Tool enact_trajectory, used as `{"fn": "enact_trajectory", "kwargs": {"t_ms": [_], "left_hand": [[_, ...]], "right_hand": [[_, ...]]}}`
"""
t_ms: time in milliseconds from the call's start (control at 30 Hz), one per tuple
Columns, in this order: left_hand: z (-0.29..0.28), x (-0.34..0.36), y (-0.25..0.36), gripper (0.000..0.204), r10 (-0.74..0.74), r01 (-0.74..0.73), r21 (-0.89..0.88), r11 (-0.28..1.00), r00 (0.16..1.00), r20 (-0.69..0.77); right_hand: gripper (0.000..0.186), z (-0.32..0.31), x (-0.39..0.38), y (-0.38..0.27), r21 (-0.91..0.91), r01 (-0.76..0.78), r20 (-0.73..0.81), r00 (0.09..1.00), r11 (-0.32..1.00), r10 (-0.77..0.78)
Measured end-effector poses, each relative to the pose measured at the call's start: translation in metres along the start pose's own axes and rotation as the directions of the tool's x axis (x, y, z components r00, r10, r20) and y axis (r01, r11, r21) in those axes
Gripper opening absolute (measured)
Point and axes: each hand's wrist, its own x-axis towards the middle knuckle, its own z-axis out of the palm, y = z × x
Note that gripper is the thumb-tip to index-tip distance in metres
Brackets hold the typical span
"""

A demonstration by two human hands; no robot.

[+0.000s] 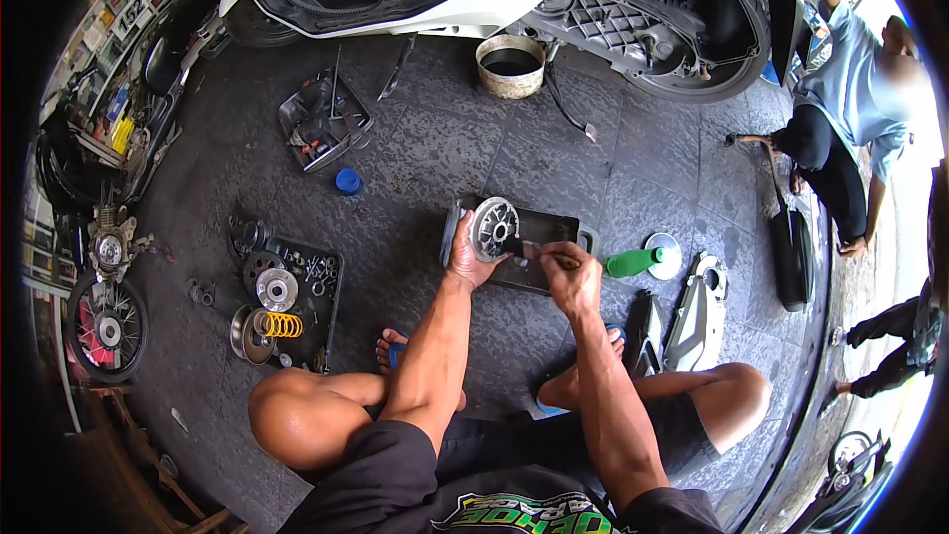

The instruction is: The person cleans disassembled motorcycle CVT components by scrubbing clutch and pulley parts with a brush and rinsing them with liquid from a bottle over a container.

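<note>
My left hand [465,255] grips a round, ribbed metal variator [495,227] by its rim, with its spoked face and central hole turned toward my right. In my right hand [571,280], the fingers are closed round the handle of a small brush [530,250]. Its dark bristles sit at the variator's lower right edge; whether they touch it I cannot tell. Both hands are over a dark rectangular pan [539,289] on the floor. A green bottle [631,262] lies right of the pan, against a pale round disc [664,255].
Left, a parts tray [336,309] holds metal discs, small hardware and a yellow spring [283,324]. Farther off are a tool tray [324,124], blue cap [348,181] and bucket of dark liquid [510,85]. A white scooter [435,15] spans the far side; a person [850,109] crouches right.
</note>
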Motion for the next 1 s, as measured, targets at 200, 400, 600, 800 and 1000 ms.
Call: {"fn": "enact_trajectory", "kwargs": {"t_ms": [200,400,600,800,1000], "left_hand": [[-0.014,0.002,-0.004,0.06,0.009,-0.009,0.004,1.0,1.0,0.005],[-0.017,0.012,-0.011,0.056,0.12,-0.117,0.063,0.991,0.992,-0.037],[-0.012,0.004,-0.011,0.058,0.071,-0.074,0.114,0.991,0.997,0.031],[0.001,0.007,-0.017,0.052,0.087,-0.089,0.189,0.978,0.996,0.018],[-0.018,0.028,-0.035,0.054,0.147,-0.165,0.118,0.979,0.978,0.145]], "right_hand": [[0.02,0.012,0.01,0.065,-0.35,-0.044,-0.127,0.992,0.936,0.0],[0.019,0.007,0.018,0.075,-0.19,-0.098,-0.171,0.983,0.977,0.065],[0.01,0.016,0.026,0.042,0.299,-0.246,-0.044,0.962,0.922,0.271],[0.012,0.011,0.023,0.044,0.422,-0.273,0.013,0.955,0.864,0.296],[0.008,0.011,0.033,0.076,0.647,-0.176,0.057,0.981,0.742,0.183]]}}
